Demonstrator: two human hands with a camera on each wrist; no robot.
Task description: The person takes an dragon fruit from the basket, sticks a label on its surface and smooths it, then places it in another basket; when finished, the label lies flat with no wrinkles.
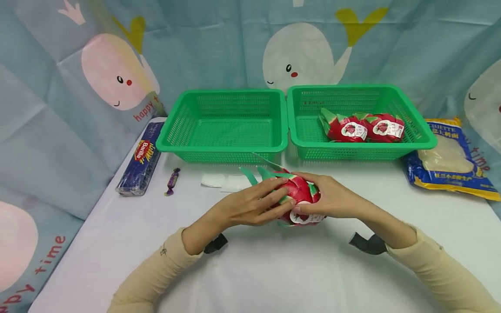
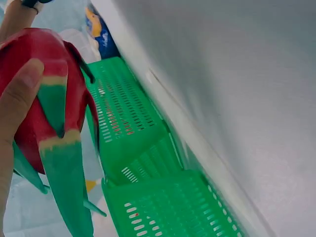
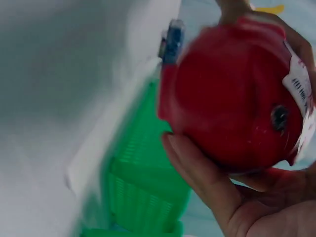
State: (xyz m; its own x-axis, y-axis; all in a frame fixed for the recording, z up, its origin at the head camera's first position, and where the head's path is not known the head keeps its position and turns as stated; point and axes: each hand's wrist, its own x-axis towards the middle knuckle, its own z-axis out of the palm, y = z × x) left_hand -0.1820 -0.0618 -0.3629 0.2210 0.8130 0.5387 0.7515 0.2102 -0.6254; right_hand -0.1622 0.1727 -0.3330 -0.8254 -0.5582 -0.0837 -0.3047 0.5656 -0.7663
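A red dragon fruit point(image 1: 299, 188) with green-tipped scales and a white label is held between both hands in front of the baskets. My left hand point(image 1: 252, 205) grips its left side, fingers lying across the top. In the left wrist view the thumb presses the red skin beside the long green leaves of the dragon fruit point(image 2: 37, 113). My right hand point(image 1: 338, 198) holds the right end, thumb near the label. The right wrist view shows the rounded end of the dragon fruit point(image 3: 222, 98) with fingers curled round it. The underside is hidden in the head view.
A green basket point(image 1: 223, 152) stands at the back left. Beside it, another green basket point(image 1: 364, 145) holds two labelled dragon fruits point(image 1: 350, 128). A blue spaghetti pack point(image 1: 141, 158), a purple wrapped candy point(image 1: 172, 181), white paper pieces point(image 1: 213, 180) and a blue-yellow pasta bag point(image 1: 450, 158) lie around.
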